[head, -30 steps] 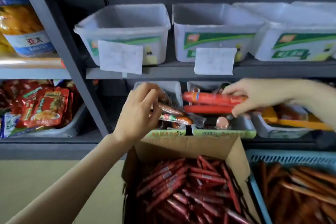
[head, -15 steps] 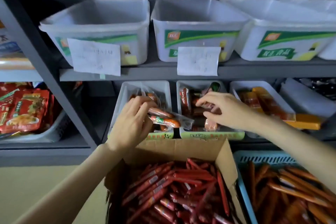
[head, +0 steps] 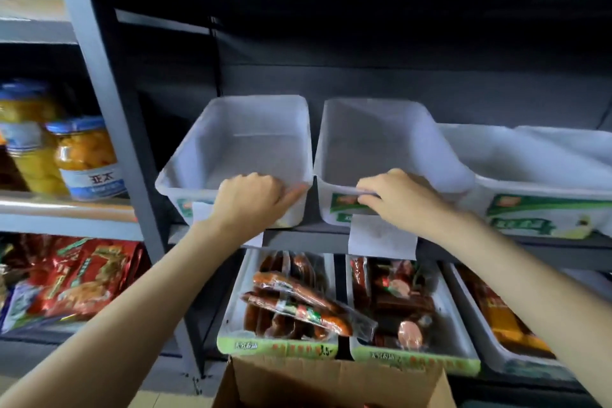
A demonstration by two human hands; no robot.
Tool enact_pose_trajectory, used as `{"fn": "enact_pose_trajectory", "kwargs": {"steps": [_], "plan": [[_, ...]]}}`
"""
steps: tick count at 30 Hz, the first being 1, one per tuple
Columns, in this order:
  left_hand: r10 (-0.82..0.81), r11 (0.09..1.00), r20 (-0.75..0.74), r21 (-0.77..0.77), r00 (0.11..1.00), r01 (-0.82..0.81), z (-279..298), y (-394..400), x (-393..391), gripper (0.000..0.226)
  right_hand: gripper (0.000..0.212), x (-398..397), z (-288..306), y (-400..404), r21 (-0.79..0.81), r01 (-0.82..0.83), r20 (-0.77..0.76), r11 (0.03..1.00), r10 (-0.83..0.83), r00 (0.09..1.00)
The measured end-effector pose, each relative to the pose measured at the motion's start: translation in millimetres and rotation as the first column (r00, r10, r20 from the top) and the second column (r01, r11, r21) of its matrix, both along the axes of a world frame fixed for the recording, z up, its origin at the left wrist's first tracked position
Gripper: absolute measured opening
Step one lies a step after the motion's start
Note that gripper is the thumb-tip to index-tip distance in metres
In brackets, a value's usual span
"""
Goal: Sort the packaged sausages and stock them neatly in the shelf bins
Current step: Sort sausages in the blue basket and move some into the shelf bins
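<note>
Shelving: dark metal shelf unit (head: pixel 298 237) fills your head view, its grey upright (head: pixel 109 116) running down the left of the frame.
Upper bins: two translucent white bins stand side by side at mid-frame, the left upper bin (head: pixel 238 142) and the right upper bin (head: pixel 381 142), with more white bins (head: pixel 530 169) along the right edge; all look bare inside.
Left hand: your left hand (head: pixel 251 199) sits on the front rim of the left upper bin, fingers curled over the edge and gripping it.
Right hand: your right hand (head: pixel 397 199) holds the front rim of the right upper bin, fingertips hooked over the lip just above its green label (head: pixel 344 205).
Paper tags: a white paper tag (head: pixel 381 240) hangs from the shelf edge below your right hand; another shows partly under your left wrist.
Packaged sausages: they lie in the lower bins at lower centre, one clear pack (head: pixel 298 301) slanting across the top of the lower left bin (head: pixel 231 318); the lower middle bin (head: pixel 463 341) beside it holds more packs, blurred, possibly mixed kinds.
Cardboard box: its flap (head: pixel 331 384) shows at the bottom edge.
Left side: fruit jars (head: pixel 82 156) upper left, red snack bags (head: pixel 82 275) below them.
</note>
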State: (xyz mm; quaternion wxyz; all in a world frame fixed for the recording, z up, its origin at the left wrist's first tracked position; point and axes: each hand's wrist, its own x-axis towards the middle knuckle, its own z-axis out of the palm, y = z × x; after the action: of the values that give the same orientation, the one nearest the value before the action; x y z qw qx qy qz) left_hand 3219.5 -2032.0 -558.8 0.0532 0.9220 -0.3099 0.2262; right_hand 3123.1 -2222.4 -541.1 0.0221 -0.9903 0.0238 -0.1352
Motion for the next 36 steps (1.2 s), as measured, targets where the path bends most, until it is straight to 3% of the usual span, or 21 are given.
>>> {"fn": "enact_pose_trajectory", "kwargs": {"steps": [4, 8, 12, 17, 21, 25, 29, 32, 36], "plan": [[-0.115, 0.979, 0.368, -0.117, 0.922, 0.169, -23, 10, -1, 0.059, 0.022, -14, -10, 7, -0.184, 0.011, 0.083, 0.983, 0.005, 0.996], [-0.172, 0.943, 0.433, -0.186, 0.885, 0.275, -43, 11, -4, 0.053, 0.015, -18, -33, 4, -0.307, -0.048, 0.192, 0.951, 0.111, 0.975], [-0.15, 0.942, 0.486, -0.195, 0.861, 0.275, -46, 11, -3, 0.054, 0.014, -18, -35, 1, -0.303, -0.043, 0.205, 0.952, 0.109, 0.973], [-0.107, 0.942, 0.48, -0.232, 0.871, 0.244, -31, 0, 12, 0.057, 0.026, -6, -3, 0, -0.045, -0.087, -0.052, 0.995, 0.085, 0.995], [-0.081, 0.97, 0.325, -0.193, 0.942, 0.15, -18, -8, 27, 0.065, 0.041, 20, 15, -9, 0.099, -0.022, -0.222, 0.995, 0.044, 0.974], [-0.065, 0.978, 0.28, -0.172, 0.958, 0.117, -14, -15, 37, 0.064, 0.043, 42, 33, -11, 0.138, 0.068, -0.463, 0.988, 0.004, 0.886], [-0.05, 0.96, 0.39, -0.235, 0.919, 0.152, -18, -18, 38, 0.057, 0.046, 54, 38, -9, 0.128, 0.174, -0.625, 0.976, -0.057, 0.779], [-0.084, 0.943, 0.422, -0.259, 0.903, 0.209, -22, -15, 34, 0.047, 0.054, 54, 32, -10, 0.138, 0.121, -0.553, 0.983, -0.025, 0.833], [-0.154, 0.865, 0.444, -0.371, 0.883, 0.337, -37, -15, 5, 0.035, 0.055, 34, 25, -12, 0.141, -0.048, -0.181, 0.989, 0.073, 0.981]]}}
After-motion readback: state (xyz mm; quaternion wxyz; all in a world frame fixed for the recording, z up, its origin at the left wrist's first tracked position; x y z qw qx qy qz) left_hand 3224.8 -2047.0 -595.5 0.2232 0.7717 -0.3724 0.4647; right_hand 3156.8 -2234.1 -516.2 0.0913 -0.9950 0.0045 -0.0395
